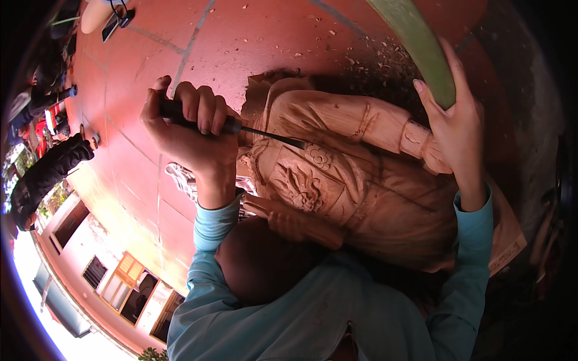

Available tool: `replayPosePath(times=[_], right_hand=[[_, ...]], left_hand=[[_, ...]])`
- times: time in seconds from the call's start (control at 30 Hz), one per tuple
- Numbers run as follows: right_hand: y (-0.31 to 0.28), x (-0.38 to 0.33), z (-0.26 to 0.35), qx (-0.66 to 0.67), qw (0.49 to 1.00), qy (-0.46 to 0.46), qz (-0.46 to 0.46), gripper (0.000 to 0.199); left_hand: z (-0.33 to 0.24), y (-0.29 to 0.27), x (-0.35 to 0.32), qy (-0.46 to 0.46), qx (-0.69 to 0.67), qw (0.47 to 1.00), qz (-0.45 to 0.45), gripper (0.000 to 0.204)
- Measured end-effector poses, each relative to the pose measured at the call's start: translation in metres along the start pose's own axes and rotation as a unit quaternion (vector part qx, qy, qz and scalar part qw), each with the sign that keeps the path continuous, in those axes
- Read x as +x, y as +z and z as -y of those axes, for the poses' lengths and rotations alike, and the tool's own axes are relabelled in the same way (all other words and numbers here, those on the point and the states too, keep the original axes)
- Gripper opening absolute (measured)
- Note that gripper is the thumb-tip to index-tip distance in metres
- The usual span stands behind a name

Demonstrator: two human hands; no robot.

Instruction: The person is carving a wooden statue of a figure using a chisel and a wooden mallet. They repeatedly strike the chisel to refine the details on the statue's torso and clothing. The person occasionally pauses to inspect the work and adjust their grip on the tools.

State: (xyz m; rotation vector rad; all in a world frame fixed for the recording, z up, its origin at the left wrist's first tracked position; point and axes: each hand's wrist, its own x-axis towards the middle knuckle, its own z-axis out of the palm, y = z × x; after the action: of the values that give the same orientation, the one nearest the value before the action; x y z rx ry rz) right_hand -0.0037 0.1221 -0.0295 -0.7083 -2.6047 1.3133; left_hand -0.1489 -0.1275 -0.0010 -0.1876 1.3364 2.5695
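A carved wooden figure (391, 186) in a robe lies in front of me, with a dragon relief on its chest and a carved hand near my body. My left hand (192, 120) is closed around the dark handle of a chisel (271, 135). The chisel's blade points right, and its tip is at a small cloud-like relief on the chest. My right hand (454, 120) grips the lower end of a long, curved green club-like tool (421, 48), raised above the figure's sleeve. Its far end runs out of view at the top.
Wood chips (352, 60) are scattered over the red tiled floor (241, 36) beyond the figure. A dark rounded shape (265, 259) sits between my arms. Other people (51, 174) are at the far left, near a building (102, 265) with windows.
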Motion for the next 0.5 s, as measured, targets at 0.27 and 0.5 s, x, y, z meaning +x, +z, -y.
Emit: replayPosePath(times=[0.27, 0.5], right_hand=[[0.004, 0.001, -0.004, -0.015, 0.998, -0.047, -0.039, 0.056], [-0.002, -0.001, 0.004, 0.009, 1.000, 0.018, 0.014, 0.054]], left_hand=[[-0.001, 0.013, -0.026, 0.071, 0.009, 0.997, -0.027, 0.025], [-0.011, 0.018, -0.027, 0.089, 0.046, 0.993, -0.064, 0.022]])
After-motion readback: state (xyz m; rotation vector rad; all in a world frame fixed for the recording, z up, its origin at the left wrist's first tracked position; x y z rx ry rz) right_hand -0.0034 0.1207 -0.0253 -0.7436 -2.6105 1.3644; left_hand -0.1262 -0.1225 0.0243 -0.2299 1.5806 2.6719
